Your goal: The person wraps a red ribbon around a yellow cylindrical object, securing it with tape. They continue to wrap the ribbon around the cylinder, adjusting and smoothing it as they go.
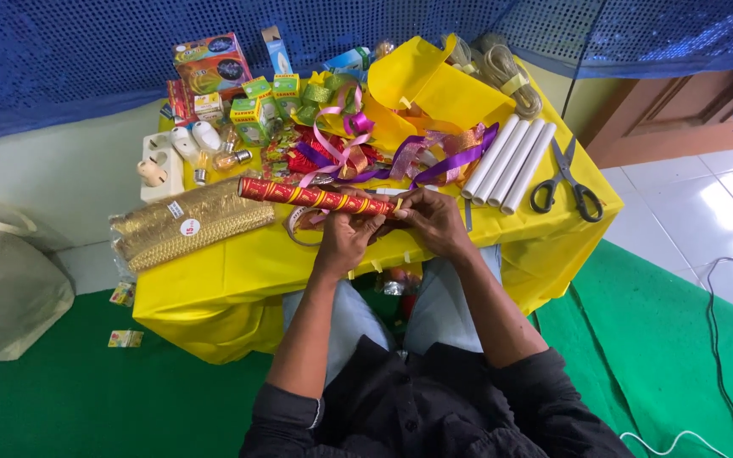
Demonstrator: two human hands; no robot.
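A person seated at a low tabletop (239,280) draped in yellow cloth looks down at their own two hands, which hold a long red tube (316,198) patterned with gold bands. The tube lies nearly level just above the near middle of the tabletop, its left end free and its right end at the hands. The left hand (345,237) has its fingers curled shut around the tube from below. The right hand (434,219) has its fingers pinched closed at the tube's right end, where a small strip of tape or paper seems to be pressed down; the detail is too small to be sure. The tube looks already fully covered in its red and gold wrap, so the work appears near its finish, with only that end left to secure. Far of the hands lies a tangle of purple, pink and gold ribbons (400,153). To the right rest four white tubes (511,161), still bare, and black scissors (566,180). To the left sit a packet of gold trim (188,222), some light bulbs (214,148) and small boxes (252,114).
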